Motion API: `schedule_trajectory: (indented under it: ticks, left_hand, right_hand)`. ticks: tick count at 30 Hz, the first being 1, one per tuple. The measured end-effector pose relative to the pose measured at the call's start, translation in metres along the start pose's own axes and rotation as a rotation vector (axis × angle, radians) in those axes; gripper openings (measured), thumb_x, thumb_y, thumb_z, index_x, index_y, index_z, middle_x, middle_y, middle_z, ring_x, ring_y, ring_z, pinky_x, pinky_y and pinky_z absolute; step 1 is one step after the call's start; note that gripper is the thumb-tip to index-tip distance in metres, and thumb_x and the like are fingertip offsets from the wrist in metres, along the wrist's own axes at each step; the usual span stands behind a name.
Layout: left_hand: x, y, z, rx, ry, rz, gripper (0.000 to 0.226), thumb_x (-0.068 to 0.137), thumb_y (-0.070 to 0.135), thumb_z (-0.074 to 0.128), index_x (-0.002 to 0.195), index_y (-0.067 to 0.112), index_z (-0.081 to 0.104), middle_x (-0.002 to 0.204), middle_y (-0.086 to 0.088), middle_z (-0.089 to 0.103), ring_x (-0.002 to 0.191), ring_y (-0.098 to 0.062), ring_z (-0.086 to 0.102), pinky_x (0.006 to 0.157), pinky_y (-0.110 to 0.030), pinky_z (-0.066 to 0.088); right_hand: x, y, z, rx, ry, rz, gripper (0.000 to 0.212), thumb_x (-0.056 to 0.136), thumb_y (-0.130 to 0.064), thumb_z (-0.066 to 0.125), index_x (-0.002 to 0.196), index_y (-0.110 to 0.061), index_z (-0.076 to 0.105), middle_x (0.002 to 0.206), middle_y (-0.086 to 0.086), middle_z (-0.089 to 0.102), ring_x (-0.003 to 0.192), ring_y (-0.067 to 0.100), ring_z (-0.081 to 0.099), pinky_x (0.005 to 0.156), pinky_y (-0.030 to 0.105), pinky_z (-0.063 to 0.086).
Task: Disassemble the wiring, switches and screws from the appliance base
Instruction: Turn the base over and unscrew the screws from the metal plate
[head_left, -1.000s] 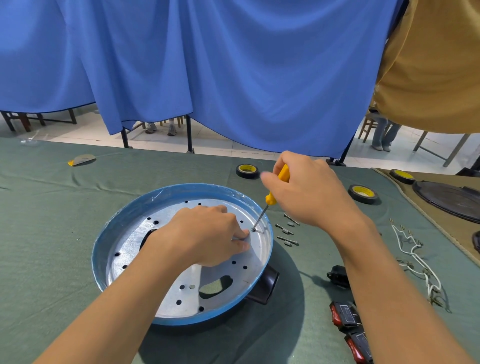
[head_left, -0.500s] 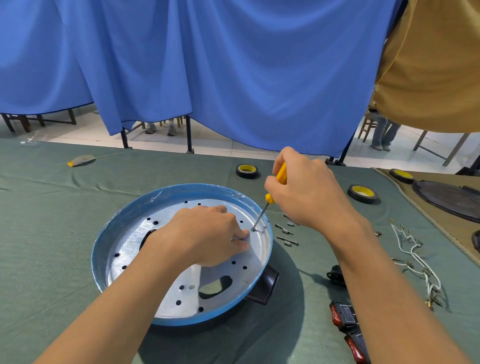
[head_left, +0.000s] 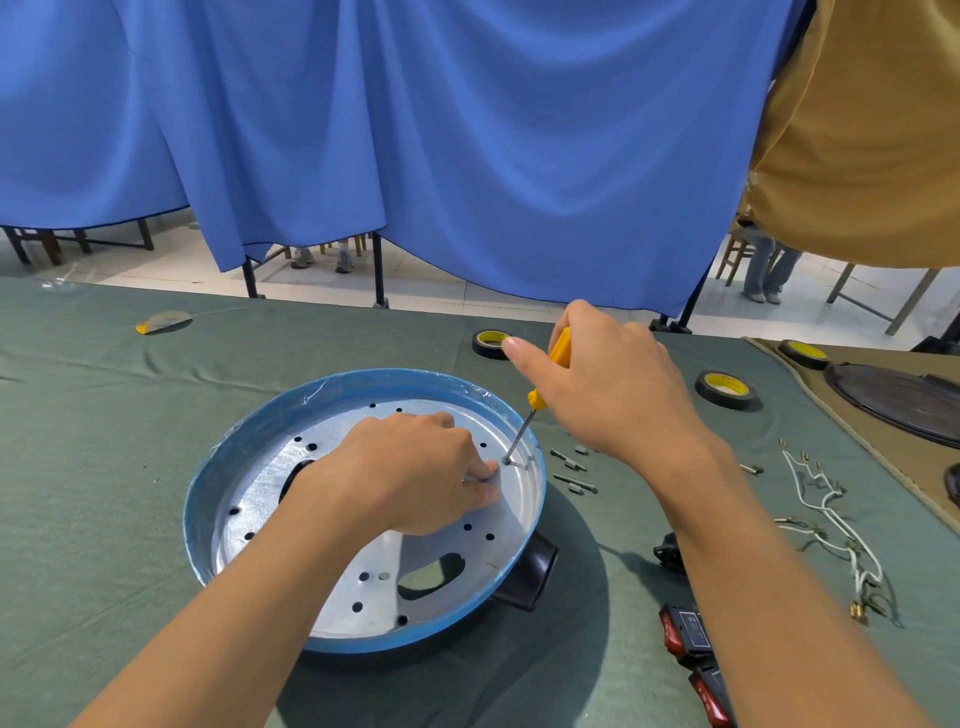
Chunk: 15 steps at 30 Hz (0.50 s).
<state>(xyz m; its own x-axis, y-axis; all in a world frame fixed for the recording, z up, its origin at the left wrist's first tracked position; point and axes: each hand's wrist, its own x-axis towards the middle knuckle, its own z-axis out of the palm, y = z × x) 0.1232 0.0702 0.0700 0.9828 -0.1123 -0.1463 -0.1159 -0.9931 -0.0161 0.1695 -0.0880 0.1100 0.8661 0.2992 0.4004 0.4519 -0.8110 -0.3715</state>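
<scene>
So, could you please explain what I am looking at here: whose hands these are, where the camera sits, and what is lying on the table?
There is no machine here: a person works with bare hands, and the one picture comes from a camera worn on the head, looking forward and down. The right hand grips a yellow-handled screwdriver, its tip set on a screw near the edge of the metal plate inside the round blue appliance base. The left hand rests on that plate beside the screw, fingers curled; whether it pinches anything I cannot tell. On the green cloth to the right lie loose screws, white wires, red switches and rolls of black tape. A blue curtain hangs behind.
</scene>
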Motion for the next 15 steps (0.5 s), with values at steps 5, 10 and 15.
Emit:
schedule_trajectory:
  ticks: [5, 10, 15]
  left_hand:
    - [-0.0005, 0.0000, 0.0002, -0.004, 0.004, 0.000, 0.044, 0.094, 0.065, 0.031, 0.134, 0.053, 0.047, 0.103, 0.007, 0.044, 0.102, -0.022, 0.050, 0.080, -0.038, 0.045]
    - [-0.0003, 0.0011, -0.0011, 0.002, -0.005, 0.001, 0.045, 0.095, 0.064, 0.032, 0.135, 0.052, 0.046, 0.104, 0.007, 0.044, 0.104, -0.022, 0.051, 0.082, -0.039, 0.046]
    - [-0.0011, 0.0009, -0.0014, -0.004, 0.000, -0.003, 0.044, 0.095, 0.064, 0.031, 0.134, 0.054, 0.047, 0.108, 0.005, 0.046, 0.106, -0.024, 0.051, 0.078, -0.037, 0.041]
  right_hand:
    - [0.0002, 0.0004, -0.0024, 0.053, -0.069, -0.018, 0.022, 0.086, -0.037, 0.057, 0.098, -0.023, 0.046, 0.084, 0.000, 0.055, 0.083, 0.025, 0.053, 0.069, 0.042, 0.050]
    - [-0.0013, -0.0018, -0.0005, 0.023, -0.006, -0.018, 0.032, 0.091, -0.055, 0.049, 0.088, -0.023, 0.051, 0.082, 0.001, 0.058, 0.080, 0.024, 0.053, 0.067, 0.040, 0.048]
    - [0.0011, 0.0023, -0.0037, 0.037, -0.056, -0.015, 0.020, 0.084, -0.037, 0.058, 0.095, -0.024, 0.049, 0.089, 0.002, 0.057, 0.086, 0.026, 0.053, 0.069, 0.041, 0.049]
